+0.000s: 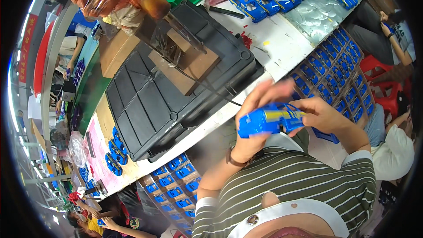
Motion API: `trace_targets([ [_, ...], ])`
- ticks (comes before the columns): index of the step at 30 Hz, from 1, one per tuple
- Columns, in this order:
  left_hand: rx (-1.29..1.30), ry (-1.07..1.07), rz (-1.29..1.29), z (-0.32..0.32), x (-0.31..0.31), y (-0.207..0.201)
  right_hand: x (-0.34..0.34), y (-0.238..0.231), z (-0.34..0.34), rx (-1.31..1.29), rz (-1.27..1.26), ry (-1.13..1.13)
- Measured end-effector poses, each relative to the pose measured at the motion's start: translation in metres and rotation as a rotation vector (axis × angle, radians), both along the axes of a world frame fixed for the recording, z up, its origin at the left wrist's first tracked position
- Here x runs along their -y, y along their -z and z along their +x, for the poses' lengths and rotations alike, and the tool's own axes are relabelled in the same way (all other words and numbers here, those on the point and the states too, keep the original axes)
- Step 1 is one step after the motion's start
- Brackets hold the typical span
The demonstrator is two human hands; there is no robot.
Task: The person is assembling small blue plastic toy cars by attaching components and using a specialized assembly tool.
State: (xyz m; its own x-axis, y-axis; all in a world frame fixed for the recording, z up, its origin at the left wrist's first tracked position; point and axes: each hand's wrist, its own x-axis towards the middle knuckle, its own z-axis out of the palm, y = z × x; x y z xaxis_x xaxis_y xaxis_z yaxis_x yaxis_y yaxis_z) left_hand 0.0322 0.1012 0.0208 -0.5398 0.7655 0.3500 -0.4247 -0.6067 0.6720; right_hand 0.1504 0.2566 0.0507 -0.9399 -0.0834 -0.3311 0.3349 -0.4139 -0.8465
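The person's right hand (320, 113) grips one end of a blue toy car (274, 121), held just off the bench's (282, 46) near edge; the left hand (250, 105) cups the other end, its fingers blurred. A black crate (136, 101) leaves only a narrow strip along that edge; bare white surface opens wider past the crate's right end.

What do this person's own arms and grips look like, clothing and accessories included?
The left grip and right grip wear no gloves. Short olive sleeves with pale stripes end in white cuffs, leaving both forearms bare. A dark brown band circles the left wrist; no band shows on the right.
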Motion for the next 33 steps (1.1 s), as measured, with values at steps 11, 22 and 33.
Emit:
trace_targets([
  [11,0.738,0.227,-0.548,-0.006,0.036,-0.037,-0.101,0.064,-0.205,-0.664,1.901,0.136],
  [22,0.310,0.009,-0.576,-0.009,0.043,-0.035,-0.100,0.082,-0.223,-0.781,2.160,-0.074],
  [33,-0.253,-0.241,-0.440,-0.003,0.040,-0.010,-0.105,0.076,-0.215,-0.832,1.987,-0.077],
])
